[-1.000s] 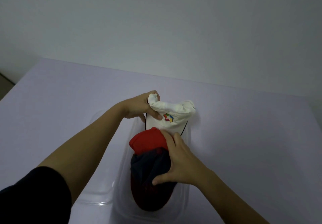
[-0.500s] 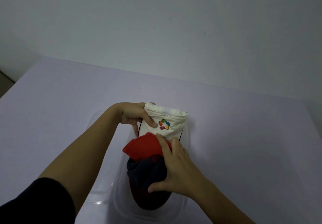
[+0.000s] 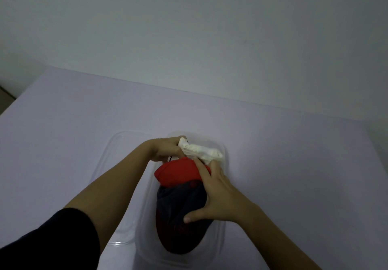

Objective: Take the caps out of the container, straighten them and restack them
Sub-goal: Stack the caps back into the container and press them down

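A clear plastic container (image 3: 220, 246) lies on the table with caps packed in it. At its far end is a crumpled white cap (image 3: 204, 152), pinched at its left end by my left hand (image 3: 168, 150). Just nearer sits a red cap (image 3: 178, 173), and below it a dark navy cap (image 3: 178, 204) with a dark red brim toward me. My right hand (image 3: 216, 194) lies over the navy cap, thumb on its lower part and fingertips at the red cap's far edge.
A clear lid (image 3: 113, 185) lies flat to the left of the container, partly under my left forearm. The lavender table (image 3: 63, 133) spreads on both sides, and a pale wall rises behind its far edge.
The white cap has been pushed down toward the container's far end; its coloured logo no longer shows. My right hand stays on the navy and red caps.
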Motion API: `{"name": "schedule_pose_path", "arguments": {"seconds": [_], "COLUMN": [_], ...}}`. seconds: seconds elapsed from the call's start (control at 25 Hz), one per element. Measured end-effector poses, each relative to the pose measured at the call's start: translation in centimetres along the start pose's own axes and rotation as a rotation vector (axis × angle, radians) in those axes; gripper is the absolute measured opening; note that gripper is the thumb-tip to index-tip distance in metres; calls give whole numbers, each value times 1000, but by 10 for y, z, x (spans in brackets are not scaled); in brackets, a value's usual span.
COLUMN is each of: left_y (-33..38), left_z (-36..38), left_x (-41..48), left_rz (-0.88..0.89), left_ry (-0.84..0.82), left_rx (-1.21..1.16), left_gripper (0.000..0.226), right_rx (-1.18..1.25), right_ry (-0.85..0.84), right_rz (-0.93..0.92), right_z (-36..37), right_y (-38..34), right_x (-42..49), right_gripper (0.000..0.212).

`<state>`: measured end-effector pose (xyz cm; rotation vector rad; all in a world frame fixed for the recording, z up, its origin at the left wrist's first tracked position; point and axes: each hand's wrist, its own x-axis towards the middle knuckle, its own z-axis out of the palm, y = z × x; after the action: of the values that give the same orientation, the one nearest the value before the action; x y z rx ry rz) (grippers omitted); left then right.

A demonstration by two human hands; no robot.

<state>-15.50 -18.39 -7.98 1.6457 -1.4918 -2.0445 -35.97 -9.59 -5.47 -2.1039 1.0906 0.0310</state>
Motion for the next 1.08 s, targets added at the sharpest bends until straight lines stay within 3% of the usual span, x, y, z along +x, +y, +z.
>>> {"name": "schedule_pose_path", "arguments": {"seconds": [0.08, 0.16, 0.2, 0.24, 0.36, 0.52, 0.64, 0.76, 0.88, 1.08], "left_y": [-7, -8, -8, -8, -11, -12, -16, -12, -5, 3], "left_z": [1, 0, -1, -2, -2, -5, -14, -14, -4, 3], "left_x": [0, -3, -3, -4, 0, 0, 0, 5, 11, 18], "left_rz": [-15, 2, 17, 26, -22, 47, 233, 206, 71, 24], "left_ry": [-6, 7, -12, -38, -63, 153, 372, 472, 422, 554], "left_rx": [-53, -217, -263, -279, -224, 69, 495, 800, 882, 955], "left_gripper": [28, 28, 29, 31, 39, 60, 50, 55, 48, 24], "right_rx": [204, 335, 298, 200, -200, -530, -582, -637, -626, -685], "right_ry": [84, 389, 491, 484, 166, 212, 214, 181, 100, 200], "right_rz": [-47, -82, -42, 4, 157, 203, 177, 171, 221, 232], "right_z": [-11, -26, -35, -42, -46, -44, -45, -42, -38, -34], "right_y": [9, 30, 43, 54, 74, 73, 75, 73, 71, 75], "right_x": [2, 9, 15, 22, 46, 68, 74, 79, 81, 83], "right_gripper": [113, 69, 61, 62, 61, 43, 43, 43, 43, 39]}}
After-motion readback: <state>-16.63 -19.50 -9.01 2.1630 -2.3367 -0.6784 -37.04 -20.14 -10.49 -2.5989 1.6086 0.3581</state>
